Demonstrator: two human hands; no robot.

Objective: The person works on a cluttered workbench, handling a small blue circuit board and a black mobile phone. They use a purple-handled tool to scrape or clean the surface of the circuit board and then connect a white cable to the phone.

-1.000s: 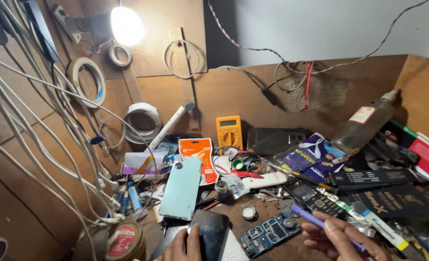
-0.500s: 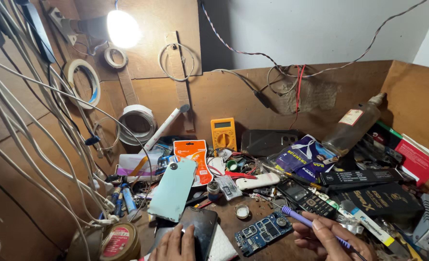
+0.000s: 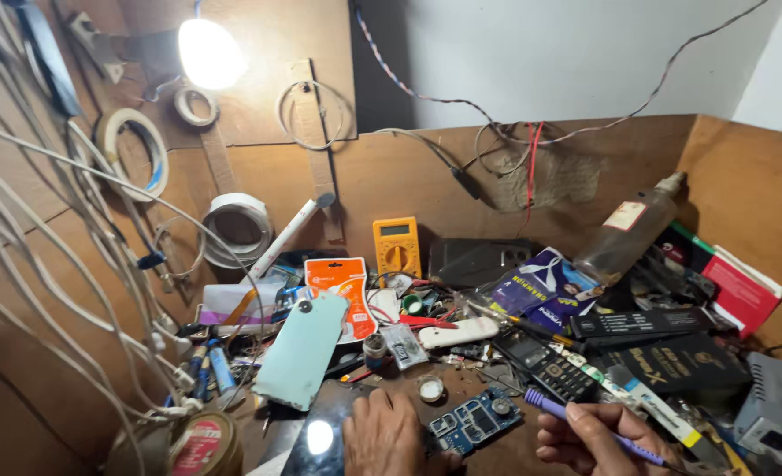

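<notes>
My left hand (image 3: 384, 434) lies flat, fingers loose, on the dark phone (image 3: 320, 434) beside the blue circuit board (image 3: 473, 421) on the cluttered tabletop (image 3: 461, 388), my right hand (image 3: 595, 438) pinches a purple screwdriver (image 3: 576, 420), with an orange packet (image 3: 345, 289), yellow multimeter (image 3: 396, 248) and red box (image 3: 743, 289) behind.

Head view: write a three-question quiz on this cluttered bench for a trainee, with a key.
1. True or false: the right hand holds a purple-handled tool.
2. What lies between the two hands? A) the blue circuit board B) the yellow multimeter C) the mint-green phone cover
3. Fill in: the left hand rests beside a glossy ____ panel.

Key
1. True; its tip points toward the keypad phone.
2. A; the multimeter leans against the back wall, and the cover lies left of the hands.
3. Black.
</notes>
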